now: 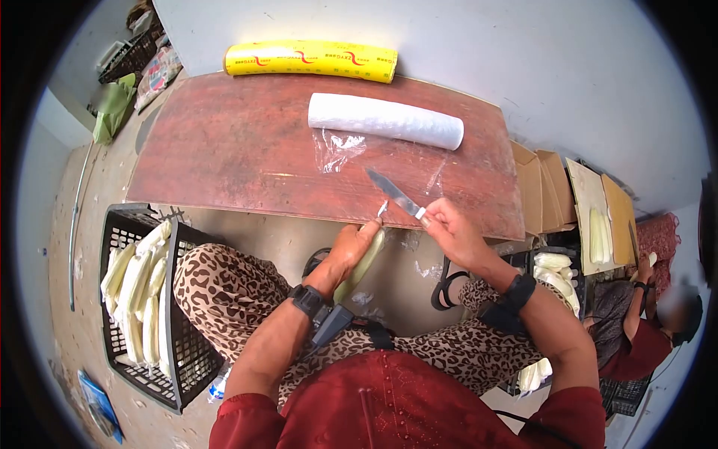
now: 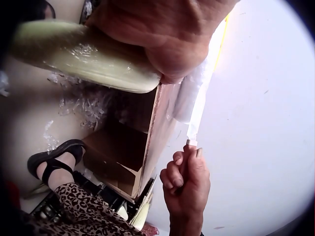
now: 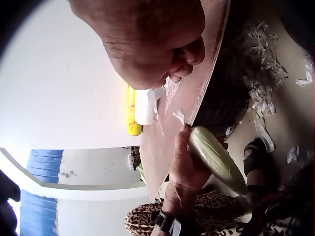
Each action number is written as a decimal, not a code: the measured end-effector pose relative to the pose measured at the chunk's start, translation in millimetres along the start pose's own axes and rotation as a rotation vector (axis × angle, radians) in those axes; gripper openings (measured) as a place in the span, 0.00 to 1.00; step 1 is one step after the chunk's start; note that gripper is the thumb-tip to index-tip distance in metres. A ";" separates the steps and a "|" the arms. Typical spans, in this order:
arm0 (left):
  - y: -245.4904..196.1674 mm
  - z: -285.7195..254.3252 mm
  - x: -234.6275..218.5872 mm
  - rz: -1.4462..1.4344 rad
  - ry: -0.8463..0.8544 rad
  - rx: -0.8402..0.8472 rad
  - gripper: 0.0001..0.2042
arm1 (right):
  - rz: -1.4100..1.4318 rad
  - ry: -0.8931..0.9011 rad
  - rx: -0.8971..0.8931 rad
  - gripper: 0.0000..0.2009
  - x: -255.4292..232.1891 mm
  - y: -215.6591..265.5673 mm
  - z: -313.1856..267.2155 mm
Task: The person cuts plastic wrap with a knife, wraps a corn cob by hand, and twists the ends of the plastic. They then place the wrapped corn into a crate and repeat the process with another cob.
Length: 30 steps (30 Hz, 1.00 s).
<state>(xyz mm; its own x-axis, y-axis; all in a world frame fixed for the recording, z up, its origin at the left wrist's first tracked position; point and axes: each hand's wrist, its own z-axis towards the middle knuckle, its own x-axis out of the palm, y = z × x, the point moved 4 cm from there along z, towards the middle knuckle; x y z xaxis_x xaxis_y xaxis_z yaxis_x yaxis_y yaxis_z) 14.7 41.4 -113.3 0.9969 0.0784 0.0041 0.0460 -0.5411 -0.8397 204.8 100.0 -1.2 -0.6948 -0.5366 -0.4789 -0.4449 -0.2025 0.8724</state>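
The corn ear (image 1: 364, 262), pale green and glossy with cling film, sits in the left hand (image 1: 348, 251), whose fingers curl round its upper part so that its tip comes up to the near edge of the tabletop (image 1: 224, 150) while the butt end points down toward the lap. In the right wrist view the film looks smooth and tight along the ear, so the wrapping itself seems done; what appears left is trimming at the tip, where a small scrap of film or husk (image 1: 382, 209) stands up just beside the blade. The right hand (image 1: 449, 228) is closed round the handle of a knife (image 1: 396, 194), the blade lying over the tabletop edge and pointing away from the body, close to the ear's tip but, as far as I can tell, not cutting into it. Farther out on the tabletop lie a loose sheet of film (image 1: 340, 150), a white roll of film (image 1: 385, 120) and, at the far edge, a yellow film box (image 1: 310, 60). A black crate (image 1: 176, 359) on the left holds many ears (image 1: 138, 292), more ears lie in a crate (image 1: 553, 269) on the right, so this is one piece of a long batch. Another person (image 1: 636, 329) sits at the far right.
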 end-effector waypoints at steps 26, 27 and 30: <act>-2.4 -1.2 -1.3 -0.016 0.018 0.029 0.33 | -0.292 0.018 -0.143 0.10 25.0 9.2 0.9; -3.4 -2.0 -1.8 -0.001 0.008 0.024 0.30 | -0.290 0.021 -0.144 0.10 25.0 8.2 1.4; 1.8 3.1 -2.2 0.005 0.001 0.023 0.32 | -0.286 0.027 -0.149 0.10 24.7 7.3 2.0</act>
<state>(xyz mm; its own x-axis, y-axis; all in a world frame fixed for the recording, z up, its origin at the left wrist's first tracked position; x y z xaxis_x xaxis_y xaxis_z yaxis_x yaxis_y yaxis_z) 12.4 42.8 -116.5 0.9972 0.0752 0.0007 0.0399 -0.5218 -0.8522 183.3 86.9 -6.8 -0.5370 -0.4617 -0.7060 -0.5310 -0.4653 0.7082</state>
